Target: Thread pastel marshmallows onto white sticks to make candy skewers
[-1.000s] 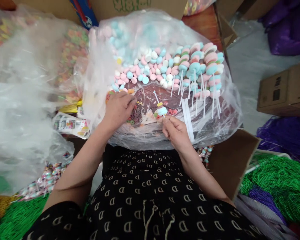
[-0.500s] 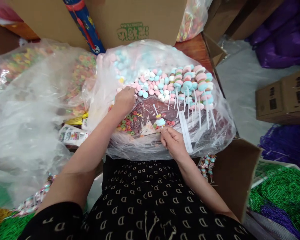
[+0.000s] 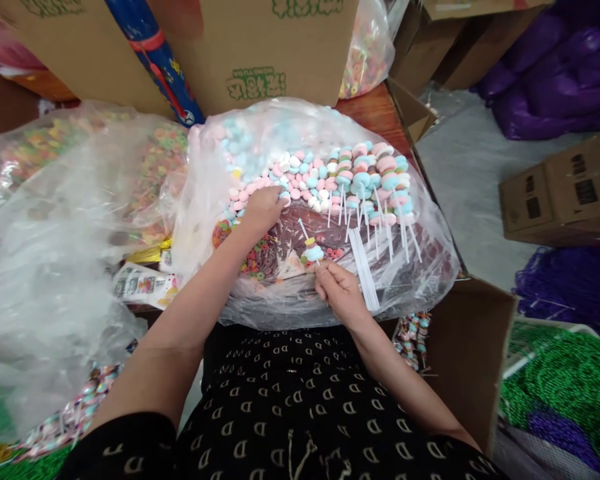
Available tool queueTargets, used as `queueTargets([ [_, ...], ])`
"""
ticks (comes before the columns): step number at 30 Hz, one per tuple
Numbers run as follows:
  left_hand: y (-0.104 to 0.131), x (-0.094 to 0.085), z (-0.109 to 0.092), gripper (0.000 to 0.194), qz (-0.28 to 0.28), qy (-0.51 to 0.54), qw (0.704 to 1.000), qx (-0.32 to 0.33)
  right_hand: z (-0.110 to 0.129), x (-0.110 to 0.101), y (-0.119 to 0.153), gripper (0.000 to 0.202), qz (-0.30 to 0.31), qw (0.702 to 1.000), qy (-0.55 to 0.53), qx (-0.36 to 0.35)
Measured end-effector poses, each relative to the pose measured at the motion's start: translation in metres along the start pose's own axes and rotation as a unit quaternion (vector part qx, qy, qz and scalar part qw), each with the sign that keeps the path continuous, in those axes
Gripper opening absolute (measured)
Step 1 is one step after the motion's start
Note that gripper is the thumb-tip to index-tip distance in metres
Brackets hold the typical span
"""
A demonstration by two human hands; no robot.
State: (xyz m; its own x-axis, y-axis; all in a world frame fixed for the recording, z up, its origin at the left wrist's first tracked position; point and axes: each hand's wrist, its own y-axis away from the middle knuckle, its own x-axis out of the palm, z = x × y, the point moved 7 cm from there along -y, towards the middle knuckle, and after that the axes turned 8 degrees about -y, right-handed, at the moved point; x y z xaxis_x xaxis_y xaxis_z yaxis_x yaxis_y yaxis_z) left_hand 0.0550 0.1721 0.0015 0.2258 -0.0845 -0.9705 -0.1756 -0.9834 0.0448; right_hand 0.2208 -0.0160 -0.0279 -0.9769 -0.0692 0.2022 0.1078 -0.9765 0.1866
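Observation:
In the head view my right hand [image 3: 340, 288] is closed in a pinch on the lower end of a candy skewer [image 3: 313, 251]. This white stick carries a few pieces, pale blue, white and yellowish, and its bare tip points up and away. My left hand [image 3: 264, 210] is at the near edge of a pile of round pastel candies [image 3: 300, 175], pink, blue and white. Its fingers are bent together, with pale candies at the fingertips. Below that hand lie small ring candies [image 3: 260, 257] in red, green and orange. Loaded candy skewers [image 3: 375, 167] lie in a row on the right.
A bundle of white sticks [image 3: 364, 270] lies beside my right hand. Clear plastic sheeting [image 3: 410, 273] covers the work surface. Bags of ring candies [image 3: 100, 147] stand left. A cardboard box [image 3: 300, 40] and blue tube [image 3: 160, 63] stand behind. An open carton [image 3: 470, 353] is lower right.
My left hand has shifted slightly right along the pile's near edge, and pale candies now show at its fingertips. My right hand keeps its pinch on the skewer. The camera view has tilted slightly.

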Motion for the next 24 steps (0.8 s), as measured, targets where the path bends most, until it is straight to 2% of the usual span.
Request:
queueTargets([
  [3, 0.004, -0.002, -0.005, 0.03, 0.008, -0.041, 0.999, 0.028, 0.001, 0.001, 0.001, 0.044, 0.002, 1.0, 0.001, -0.001],
  [7, 0.018, -0.004, -0.023, 0.027, -0.004, -0.055, 0.994, 0.098, 0.002, 0.002, 0.001, 0.044, 0.005, 1.0, -0.002, 0.001],
  [10, 0.022, 0.0, -0.03, 0.029, 0.018, -0.058, 0.993, 0.104, 0.002, 0.002, 0.0, 0.043, 0.006, 1.0, -0.004, -0.002],
  [13, 0.023, -0.005, -0.025, 0.026, -0.002, 0.015, 0.997, 0.075, -0.001, 0.001, 0.0, 0.045, 0.003, 1.0, -0.004, -0.003],
  [15, 0.029, -0.01, -0.017, 0.018, -0.029, 0.132, 0.989, 0.052, -0.002, -0.001, 0.0, 0.046, 0.0, 1.0, -0.007, -0.001],
  [17, 0.041, -0.009, -0.006, 0.011, -0.032, 0.296, 0.955, 0.014, -0.001, 0.0, 0.002, 0.046, 0.001, 1.0, -0.005, 0.001],
  [20, 0.068, 0.0, 0.004, 0.023, -0.027, 0.524, 0.85, -0.049, 0.005, 0.004, 0.005, 0.042, 0.017, 1.0, 0.012, 0.008],
  [22, 0.083, 0.006, 0.004, 0.03, -0.03, 0.612, 0.787, -0.072, 0.009, 0.008, 0.007, 0.039, 0.03, 0.999, 0.026, 0.01],
  [24, 0.094, 0.012, -0.001, 0.035, -0.017, 0.661, 0.745, -0.086, 0.012, 0.011, 0.008, 0.036, 0.04, 0.998, 0.042, 0.012],
])
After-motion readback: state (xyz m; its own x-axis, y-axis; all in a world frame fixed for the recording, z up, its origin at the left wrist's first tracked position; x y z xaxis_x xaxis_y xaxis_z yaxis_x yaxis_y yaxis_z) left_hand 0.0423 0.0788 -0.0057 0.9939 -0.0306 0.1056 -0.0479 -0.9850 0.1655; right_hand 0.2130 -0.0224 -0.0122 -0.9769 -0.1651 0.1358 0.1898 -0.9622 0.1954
